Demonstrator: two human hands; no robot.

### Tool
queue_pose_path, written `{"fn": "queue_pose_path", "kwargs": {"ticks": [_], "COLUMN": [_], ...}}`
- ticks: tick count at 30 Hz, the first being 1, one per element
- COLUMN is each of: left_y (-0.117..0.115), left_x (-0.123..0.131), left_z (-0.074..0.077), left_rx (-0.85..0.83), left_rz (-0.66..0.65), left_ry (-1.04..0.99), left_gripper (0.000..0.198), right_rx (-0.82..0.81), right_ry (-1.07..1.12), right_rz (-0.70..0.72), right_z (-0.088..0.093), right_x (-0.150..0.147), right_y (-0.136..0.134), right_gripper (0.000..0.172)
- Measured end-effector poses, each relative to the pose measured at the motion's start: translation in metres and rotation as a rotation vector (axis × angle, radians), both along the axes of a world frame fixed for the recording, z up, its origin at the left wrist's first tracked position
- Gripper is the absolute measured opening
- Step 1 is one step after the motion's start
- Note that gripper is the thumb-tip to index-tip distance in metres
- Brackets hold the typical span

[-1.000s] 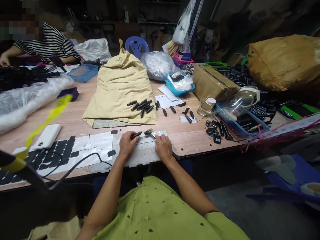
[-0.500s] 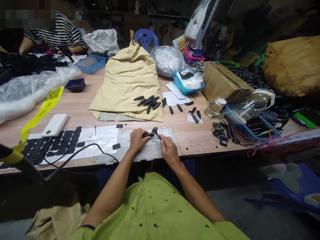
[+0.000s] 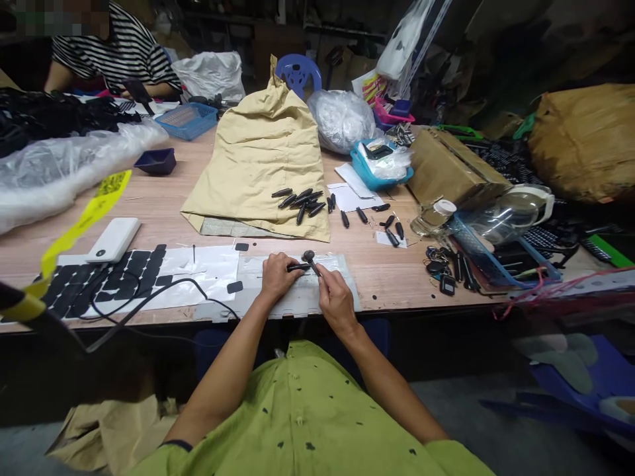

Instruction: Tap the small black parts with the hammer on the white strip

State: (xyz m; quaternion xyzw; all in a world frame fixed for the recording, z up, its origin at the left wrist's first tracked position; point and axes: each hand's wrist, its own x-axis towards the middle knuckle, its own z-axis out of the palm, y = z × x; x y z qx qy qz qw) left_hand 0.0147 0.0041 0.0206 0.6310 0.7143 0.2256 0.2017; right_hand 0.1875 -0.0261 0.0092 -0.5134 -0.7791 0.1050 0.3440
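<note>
My left hand (image 3: pixel 278 277) is closed on a slim black tapered piece (image 3: pixel 298 267) and presses it down on a clear plastic board (image 3: pixel 292 303) at the table's front edge. My right hand (image 3: pixel 338 301) grips the handle of a small hammer (image 3: pixel 309 256). Its dark round head is at the right end of the piece; whether they touch I cannot tell. Beyond my hands, several similar black pieces (image 3: pixel 302 201) lie in a pile on a beige cloth bag (image 3: pixel 262 152).
Left of the board are a sheet of black stickers (image 3: pixel 133 281), a white power bank (image 3: pixel 114 239) and a black cable (image 3: pixel 183 283). To the right stand a glass jar (image 3: pixel 434 218), a blue basket (image 3: pixel 496 261) and a cardboard box (image 3: pixel 451 165). Across the table sits a person in stripes (image 3: pixel 129 49).
My view has shifted a little, so the table's things appear slightly farther right. Both hands keep their grips, and the hammer head remains close to the black piece.
</note>
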Motion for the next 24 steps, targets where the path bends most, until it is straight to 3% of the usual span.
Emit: {"fn": "queue_pose_path", "kwargs": {"ticks": [6,11,14,21,24], "left_y": [0.001,0.000,-0.001,0.000,-0.018], "left_x": [0.002,0.002,-0.001,-0.009,-0.008], "left_z": [-0.002,-0.001,-0.002,0.001,0.004], "left_rx": [-0.001,0.017,0.016,0.080,0.124], "left_rz": [0.010,-0.001,0.040,0.080,0.103], "left_ry": [-0.010,-0.034,-0.076,-0.337,-0.489], "left_gripper": [0.010,0.014,0.029,0.042,0.041], "right_rx": [-0.043,-0.001,0.026,0.046,0.061], "right_ry": [-0.064,-0.148,-0.259,-0.398,-0.413], "right_rz": [0.005,-0.169,-0.248,-0.295,-0.290], "right_z": [-0.007,-0.009,-0.011,-0.020,-0.019], "right_x": [-0.004,0.009,0.017,0.015,0.013], "right_y": [-0.002,0.017,0.029,0.032,0.032], "right_gripper": [0.042,0.038,0.033,0.029,0.028]}}
